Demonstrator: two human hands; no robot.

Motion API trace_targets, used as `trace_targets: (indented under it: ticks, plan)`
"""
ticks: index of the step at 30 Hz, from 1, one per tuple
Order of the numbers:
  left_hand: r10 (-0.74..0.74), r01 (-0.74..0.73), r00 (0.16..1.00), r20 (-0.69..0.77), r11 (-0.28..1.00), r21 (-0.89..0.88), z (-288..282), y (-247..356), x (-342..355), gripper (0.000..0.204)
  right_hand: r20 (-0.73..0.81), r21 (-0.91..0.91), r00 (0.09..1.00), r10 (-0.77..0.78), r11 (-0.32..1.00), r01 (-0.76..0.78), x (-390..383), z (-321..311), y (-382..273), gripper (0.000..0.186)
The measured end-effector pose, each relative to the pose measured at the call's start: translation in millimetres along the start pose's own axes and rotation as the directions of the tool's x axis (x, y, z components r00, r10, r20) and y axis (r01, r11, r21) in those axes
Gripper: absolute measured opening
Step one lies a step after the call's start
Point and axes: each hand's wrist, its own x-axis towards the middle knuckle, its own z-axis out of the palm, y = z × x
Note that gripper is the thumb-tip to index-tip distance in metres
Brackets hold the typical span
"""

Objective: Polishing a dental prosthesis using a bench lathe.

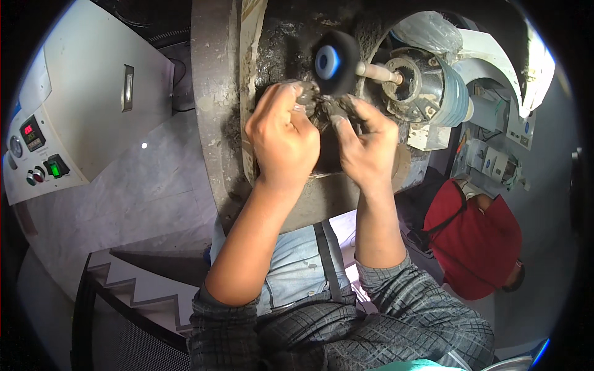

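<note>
My left hand point(283, 130) is closed, its fingertips dark with grime, just below a black round wheel. Opposite it, my right hand point(368, 139) pinches with thumb and fingers, and its fingertips are grimy too. Between the two sets of fingertips there is something small and dark that I cannot make out. The black wheel point(348, 55) has a blue and white centre and sits on the end of a pale spindle point(380, 73). That spindle comes out of a dirty motor housing point(411, 86) on the right. The wheel's lower edge is close to my fingertips.
A dirt-caked metal trough point(216, 105) surrounds the wheel. Clear plastic point(427, 31) and a white curved hood point(489, 52) are by the motor. A cream machine cabinet point(105, 86) with buttons stands at left. A person in a red top point(476, 241) is at lower right.
</note>
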Motion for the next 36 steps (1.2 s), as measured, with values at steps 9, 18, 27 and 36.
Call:
trace_targets:
  ticks: [9, 18, 27, 36]
  plan:
    - [0.018, -0.018, 1.000, 0.015, 1.000, 0.008, 2.5, -2.6, -3.3, 0.024, 0.013, -0.040, 0.999, -0.046, 0.998, 0.046, 4.9, -3.9, -6.7, 0.026]
    - [0.060, -0.058, 0.996, -0.065, 0.998, 0.037, 7.2, -4.5, -2.9, 0.026, 0.013, -0.054, 0.999, -0.035, 0.998, 0.036, 8.2, -0.3, -3.2, 0.021]
    - [0.029, -0.029, 0.999, -0.023, 1.000, -0.004, 5.3, -7.7, -3.8, 0.025, -0.005, -0.054, 0.995, -0.100, 0.994, 0.099, 6.5, 5.3, 2.4, 0.023]
    - [0.076, -0.076, 0.997, 0.010, 0.997, 0.026, -0.9, -4.4, 7.3, 0.024, 0.018, -0.053, 0.998, -0.060, 0.997, 0.061, 6.0, 7.4, 5.6, 0.028]
